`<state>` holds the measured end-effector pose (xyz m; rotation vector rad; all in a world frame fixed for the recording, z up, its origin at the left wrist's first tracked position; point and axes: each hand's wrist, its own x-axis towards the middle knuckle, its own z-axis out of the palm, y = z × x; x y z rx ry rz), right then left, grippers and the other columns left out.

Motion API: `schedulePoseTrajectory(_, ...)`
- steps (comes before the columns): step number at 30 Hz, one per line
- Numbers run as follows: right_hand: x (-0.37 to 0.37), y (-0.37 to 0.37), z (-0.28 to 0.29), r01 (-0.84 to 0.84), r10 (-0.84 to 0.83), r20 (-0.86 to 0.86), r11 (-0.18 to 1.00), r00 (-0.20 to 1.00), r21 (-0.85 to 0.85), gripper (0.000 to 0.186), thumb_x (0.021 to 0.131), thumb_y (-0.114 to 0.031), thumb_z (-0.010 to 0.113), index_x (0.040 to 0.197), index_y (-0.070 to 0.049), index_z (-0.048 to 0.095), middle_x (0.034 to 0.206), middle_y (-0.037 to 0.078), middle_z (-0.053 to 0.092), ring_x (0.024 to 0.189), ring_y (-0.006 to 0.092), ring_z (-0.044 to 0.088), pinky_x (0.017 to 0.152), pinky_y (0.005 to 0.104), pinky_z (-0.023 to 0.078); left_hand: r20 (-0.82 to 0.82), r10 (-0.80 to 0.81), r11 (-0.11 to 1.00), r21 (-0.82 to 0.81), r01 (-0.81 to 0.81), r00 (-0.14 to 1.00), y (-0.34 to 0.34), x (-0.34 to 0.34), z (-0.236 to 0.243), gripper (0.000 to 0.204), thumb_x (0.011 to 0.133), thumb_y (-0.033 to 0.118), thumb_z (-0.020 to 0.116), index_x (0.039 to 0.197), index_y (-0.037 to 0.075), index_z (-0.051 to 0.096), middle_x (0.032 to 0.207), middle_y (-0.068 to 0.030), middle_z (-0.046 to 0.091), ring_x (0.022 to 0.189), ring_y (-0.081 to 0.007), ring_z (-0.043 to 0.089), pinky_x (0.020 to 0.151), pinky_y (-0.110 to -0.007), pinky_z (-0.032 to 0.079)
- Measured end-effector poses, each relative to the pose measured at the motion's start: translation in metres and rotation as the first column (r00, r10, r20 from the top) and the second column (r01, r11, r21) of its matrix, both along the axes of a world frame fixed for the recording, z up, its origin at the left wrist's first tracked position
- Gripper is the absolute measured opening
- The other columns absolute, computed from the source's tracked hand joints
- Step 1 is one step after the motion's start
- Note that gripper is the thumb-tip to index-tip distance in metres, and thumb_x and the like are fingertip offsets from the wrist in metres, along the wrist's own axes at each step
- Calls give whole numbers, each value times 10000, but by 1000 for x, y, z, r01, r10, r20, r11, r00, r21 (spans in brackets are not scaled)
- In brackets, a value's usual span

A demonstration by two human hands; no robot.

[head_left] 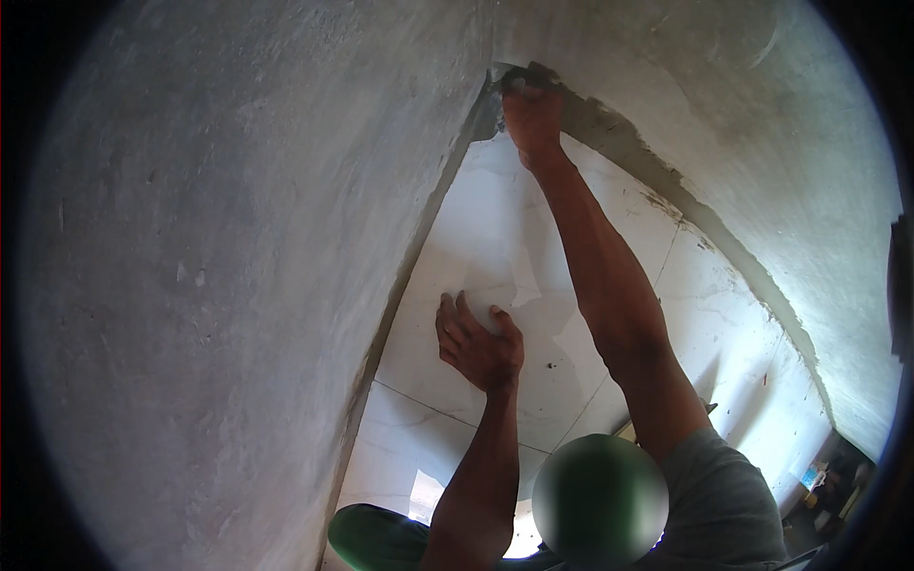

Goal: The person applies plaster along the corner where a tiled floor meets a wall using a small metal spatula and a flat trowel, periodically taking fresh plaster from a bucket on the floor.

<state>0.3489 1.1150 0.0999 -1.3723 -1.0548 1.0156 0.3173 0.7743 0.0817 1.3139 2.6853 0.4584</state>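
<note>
My right hand (533, 119) reaches up to the corner where two plastered walls meet above the tiles. Its fingers are closed at a dark, irregular patch of mortar (552, 78); whatever they hold is hidden or too small to name. Lower down, my left hand (479, 343) rests with fingers apart on the white marbled floor tiles (476, 224), holding nothing.
Grey plastered walls (190, 238) rise on the left and right (724, 114). A rough grey strip (619, 133) borders the tiles along the right wall. Small cluttered items (819, 481) lie at the lower right, and my green-clad knee (371, 538) is at the bottom.
</note>
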Motion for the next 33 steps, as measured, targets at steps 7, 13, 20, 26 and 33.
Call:
schedulePoseTrajectory(7, 11, -11, 29, -22, 23, -36, 999, 999, 38, 221, 894, -114, 724, 696, -21, 689, 656, -54, 560, 615, 55, 444, 527, 330, 345, 18, 2, 1000, 12, -2, 1000, 2, 3, 3, 582, 987, 397, 572, 1476, 84, 531, 1608, -137, 465, 1494, -343, 413, 1147, -555, 367)
schedulePoseTrajectory(13, 27, -30, 8, -22, 24, 42, 998, 999, -60, 297, 896, -134, 733, 641, -22, 630, 636, -53, 541, 599, 64, 434, 520, 335, 339, 3, 4, 1000, 3, -4, 1000, 0, 1, 0, 590, 989, 405, 571, 1484, 87, 522, 1614, -143, 459, 1496, -347, 409, 1153, -555, 359)
schedulePoseTrajectory(20, 17, -12, -24, 20, -21, -22, 999, 1000, -42, 288, 864, -141, 741, 621, -47, 618, 626, -44, 531, 578, 75, 455, 496, 349, 364, 25, 15, 1000, -5, -15, 1000, 2, 3, 3, 583, 989, 403, 570, 1480, 91, 524, 1609, -138, 460, 1494, -352, 409, 1154, -566, 359)
schedulePoseTrajectory(26, 8, 0, -25, -5, -5, -57, 985, 998, -171, 237, 848, -136, 742, 655, -46, 637, 650, -23, 558, 586, 91, 482, 490, 364, 392, -3, -15, 1000, -9, 15, 1000, 2, 1, 8, 567, 1020, 394, 529, 1478, 60, 501, 1579, -190, 474, 1476, -392, 439, 1119, -592, 390)
schedulePoseTrajectory(33, 6, 16, -29, 46, -37, 142, 997, 989, -58, 260, 840, -181, 693, 752, 63, 707, 690, 163, 707, 595, 241, 668, 603, 448, 530, 18, 1, 1000, 2, -1, 1000, 3, 6, 2, 578, 986, 405, 577, 1470, 92, 528, 1603, -134, 464, 1486, -345, 419, 1143, -565, 376)
